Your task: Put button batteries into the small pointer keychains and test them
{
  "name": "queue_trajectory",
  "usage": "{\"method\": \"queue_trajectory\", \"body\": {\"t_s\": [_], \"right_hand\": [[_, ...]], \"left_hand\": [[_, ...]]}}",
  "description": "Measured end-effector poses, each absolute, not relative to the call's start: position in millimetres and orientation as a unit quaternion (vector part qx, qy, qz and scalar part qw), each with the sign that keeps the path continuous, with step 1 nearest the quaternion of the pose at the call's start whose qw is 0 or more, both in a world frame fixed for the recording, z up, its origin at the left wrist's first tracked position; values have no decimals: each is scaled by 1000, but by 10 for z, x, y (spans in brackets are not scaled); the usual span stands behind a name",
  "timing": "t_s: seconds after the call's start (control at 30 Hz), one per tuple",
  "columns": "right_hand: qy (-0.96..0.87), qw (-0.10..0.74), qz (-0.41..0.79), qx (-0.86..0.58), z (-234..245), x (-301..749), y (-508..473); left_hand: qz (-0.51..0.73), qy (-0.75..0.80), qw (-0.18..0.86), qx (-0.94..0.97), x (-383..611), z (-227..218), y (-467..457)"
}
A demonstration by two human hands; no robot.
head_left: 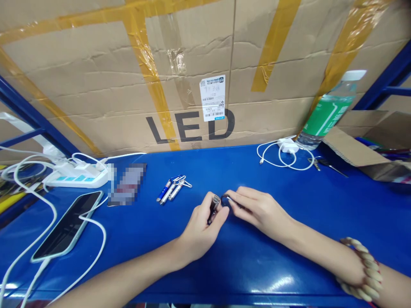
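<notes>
My left hand (199, 231) is closed around a small dark metal cylinder (214, 204) with a shiny end; most of it is hidden by the fingers. Close beside it, my right hand (261, 211) pinches a dark round piece (226, 202) with a rim. The two pieces are very near each other, and I cannot tell whether they touch. To the left of my hands, three slim keychain penlights (173, 189) with metal clips lie on the blue tabletop (224, 164), one blue and two silver.
At the left are a white power strip (80, 176), a plugged-in phone (69, 226), loose white cables and a blurred-out flat item (128, 186). A large cardboard box (105, 85) stands behind. At right are a charger (288, 145), a water bottle (332, 111) and an open carton (356, 147).
</notes>
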State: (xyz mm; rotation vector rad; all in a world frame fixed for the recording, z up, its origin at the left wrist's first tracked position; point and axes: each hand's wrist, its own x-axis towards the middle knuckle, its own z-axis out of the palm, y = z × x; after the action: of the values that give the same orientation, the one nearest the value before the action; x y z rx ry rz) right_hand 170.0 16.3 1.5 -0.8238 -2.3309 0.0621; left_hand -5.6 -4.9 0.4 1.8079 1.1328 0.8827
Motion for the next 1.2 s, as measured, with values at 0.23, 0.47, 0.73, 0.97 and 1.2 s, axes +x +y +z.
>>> {"method": "queue_trajectory", "body": {"t_s": [0.23,0.47,0.73,0.97,1.2], "right_hand": [[-852,405,53,-328,19,1724,145],[-864,401,21,-304,-5,1706,139],[-867,392,16,-307,-14,1706,139],[-869,321,37,-375,-17,1716,173],[-868,228,74,-435,-43,1769,213]], "left_hand": [[350,412,430,723,-67,-8,-56],[331,399,422,743,-63,1,-36],[367,389,466,705,-54,-31,-28],[332,462,377,731,-101,27,58],[176,548,96,812,-245,122,162]]}}
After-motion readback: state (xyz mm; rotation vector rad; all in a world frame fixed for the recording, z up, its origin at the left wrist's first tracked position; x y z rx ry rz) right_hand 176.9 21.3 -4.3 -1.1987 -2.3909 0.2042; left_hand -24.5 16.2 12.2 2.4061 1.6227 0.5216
